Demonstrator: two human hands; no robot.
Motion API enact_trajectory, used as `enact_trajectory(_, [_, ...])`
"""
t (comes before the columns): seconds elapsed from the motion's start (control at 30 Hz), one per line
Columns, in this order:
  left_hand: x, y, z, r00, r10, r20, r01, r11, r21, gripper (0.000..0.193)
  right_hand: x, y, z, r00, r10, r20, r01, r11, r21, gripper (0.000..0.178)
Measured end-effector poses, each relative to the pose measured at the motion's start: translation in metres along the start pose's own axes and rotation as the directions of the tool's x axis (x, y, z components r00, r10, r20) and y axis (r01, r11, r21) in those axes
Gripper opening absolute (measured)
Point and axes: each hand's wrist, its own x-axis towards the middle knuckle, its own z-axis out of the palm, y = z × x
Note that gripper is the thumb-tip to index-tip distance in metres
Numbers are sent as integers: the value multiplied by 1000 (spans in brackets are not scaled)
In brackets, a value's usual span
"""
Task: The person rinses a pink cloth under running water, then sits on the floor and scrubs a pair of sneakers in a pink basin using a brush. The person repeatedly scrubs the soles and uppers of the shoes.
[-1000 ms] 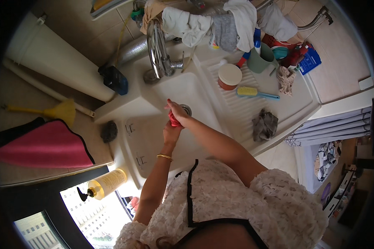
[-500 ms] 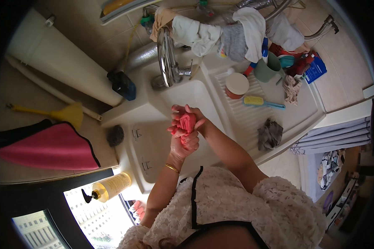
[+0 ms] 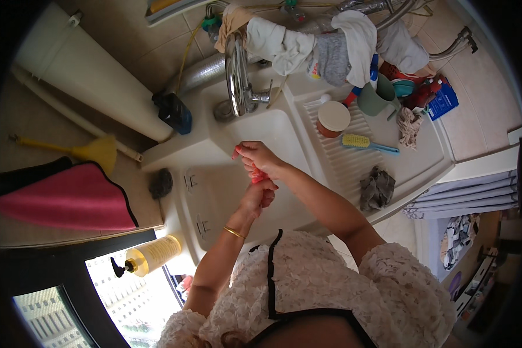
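Note:
A small red cloth [image 3: 257, 174] is squeezed between my two fists above the white sink [image 3: 217, 191]. My left hand [image 3: 257, 198], with a gold bracelet on its wrist, is closed round the lower end of the cloth. Just beyond it, my right hand [image 3: 258, 158] grips the upper end, its fingers curled. Most of the cloth is hidden inside the hands; only a bunched bit shows between them. Behind the basin rises a chrome faucet [image 3: 236, 75], its spout not over the hands.
On the ribbed drainboard at right lie a round tub with a white lid [image 3: 333, 118], a yellow-and-blue brush [image 3: 362, 142], a green cup [image 3: 377, 95] and a dark crumpled cloth [image 3: 377, 187]. At left are a yellow pump bottle [image 3: 153, 255], a dark scrubber [image 3: 161, 184] and a dark blue bottle [image 3: 174, 113].
My right hand has turned over and closed round the cloth, which was more exposed before. Both fists now hold the red cloth more tightly bunched.

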Motion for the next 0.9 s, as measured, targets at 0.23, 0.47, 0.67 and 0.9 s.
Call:
enact_trajectory(0.23, [69, -66, -47, 800, 412, -436, 7, 721, 693, 28, 46, 67, -9, 846, -345, -407, 32, 794, -607, 25])
enact_trajectory(0.47, [66, -82, -42, 710, 514, -482, 331, 361, 872, 36, 85, 151, -49, 674, -542, -501, -199, 520, -830, 21])
enact_trajectory(0.67, [60, -85, -43, 703, 619, -351, 241, 257, 936, 31, 89, 171, -62, 614, -425, -665, -270, 679, -683, 17])
enact_trajectory(0.9, [50, -51, -46, 882, 219, -418, 155, 702, 695, 29, 64, 102, -39, 899, -74, -432, -85, 937, -338, 30])
